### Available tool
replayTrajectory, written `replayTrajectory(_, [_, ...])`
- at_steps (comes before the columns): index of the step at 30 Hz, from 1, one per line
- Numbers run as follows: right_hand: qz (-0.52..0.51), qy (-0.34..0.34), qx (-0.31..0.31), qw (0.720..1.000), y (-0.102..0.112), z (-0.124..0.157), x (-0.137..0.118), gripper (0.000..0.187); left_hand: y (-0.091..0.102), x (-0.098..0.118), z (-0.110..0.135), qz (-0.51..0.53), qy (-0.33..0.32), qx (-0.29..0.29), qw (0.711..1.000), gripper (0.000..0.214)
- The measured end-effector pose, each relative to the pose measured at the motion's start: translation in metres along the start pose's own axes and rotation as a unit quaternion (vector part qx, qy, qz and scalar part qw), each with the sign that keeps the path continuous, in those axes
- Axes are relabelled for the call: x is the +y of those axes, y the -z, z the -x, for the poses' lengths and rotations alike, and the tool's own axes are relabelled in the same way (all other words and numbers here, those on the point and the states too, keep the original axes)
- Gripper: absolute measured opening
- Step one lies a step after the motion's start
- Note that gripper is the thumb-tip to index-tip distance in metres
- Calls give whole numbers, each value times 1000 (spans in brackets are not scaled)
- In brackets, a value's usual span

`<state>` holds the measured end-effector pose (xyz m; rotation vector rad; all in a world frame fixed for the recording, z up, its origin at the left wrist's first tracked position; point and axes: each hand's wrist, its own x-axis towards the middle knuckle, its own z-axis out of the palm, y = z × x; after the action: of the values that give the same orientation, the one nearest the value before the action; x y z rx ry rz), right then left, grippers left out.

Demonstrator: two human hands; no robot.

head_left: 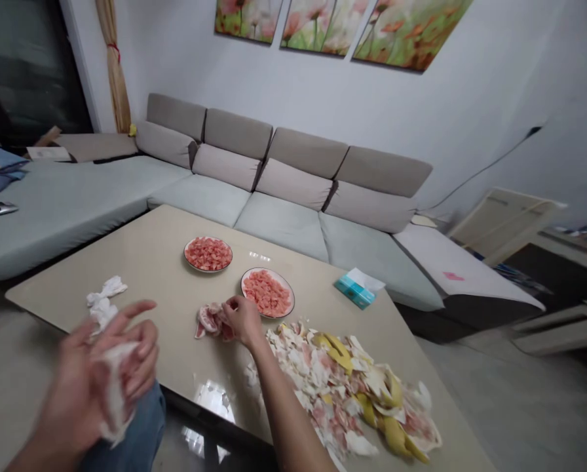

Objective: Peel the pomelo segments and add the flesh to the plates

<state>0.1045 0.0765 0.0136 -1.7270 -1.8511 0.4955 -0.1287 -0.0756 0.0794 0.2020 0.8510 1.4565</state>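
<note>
My left hand (94,380) is closest to me, kinda blurry, up over my jeans (139,429) by the table edge. The fingers (143,341) are curled loosely around a floppy strip of white pomelo skin (114,393) hanging out of my palm. The index finger sticks out past the others, so the hand's about half closed, not a tight fist.

My right arm (286,413) reaches across the table (141,262), with the right hand (242,321) bent down. Its fingertips (229,303) are pinched together on a pink chunk of pomelo (211,322) sitting on the tabletop. Can't tell how hard I'm gripping, since my hand covers part of it.

Right beside that arm is a big heap of peel (342,387), white with yellow bits. Just past my right hand is a plate of pink pomelo flesh (267,293), then a second plate (208,254) farther on. There's also a crumpled white wad (105,301) on the left and a teal tissue pack (355,292) on the right, with the sofa (284,223) behind the table.
</note>
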Motion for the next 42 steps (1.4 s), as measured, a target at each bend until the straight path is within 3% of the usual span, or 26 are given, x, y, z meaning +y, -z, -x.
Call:
replayTrajectory(3, [23,-5,15,1000,20,18,15,23,-34,-29,-43,38,77,-42,995,33])
replayTrajectory(7, [80,-45,58,994,63,53,58,29,-52,-71,-83,54,146,8,988,28])
replayTrajectory(9, [113,-67,93,987,83,71,82,19,-54,-80,-99,54,141,8,989,25])
replayTrajectory(12, [134,-54,113,983,89,85,99,40,-53,-80,-121,64,88,12,994,28])
replayTrajectory(14, [90,14,86,992,72,84,91,39,-49,-76,-132,65,46,18,997,29])
replayTrajectory(17, [23,101,22,994,21,70,57,19,-41,-73,-143,24,28,18,999,28])
replayTrajectory(20, [16,125,25,992,-27,54,24,14,-34,-74,-149,-58,54,2,997,27])
replayTrajectory(23, [23,130,46,990,-55,41,11,6,-33,-79,-155,-145,73,-20,987,22])
replayTrajectory(28, [46,167,74,982,-70,37,20,15,-33,-89,-161,-251,76,-66,963,21])
replayTrajectory(36, [93,271,105,952,-91,43,43,23,-24,-100,-170,-328,35,-56,942,30])
replayTrajectory(42, [97,306,93,942,-91,44,55,25,-20,-104,-170,-351,3,-72,934,34])
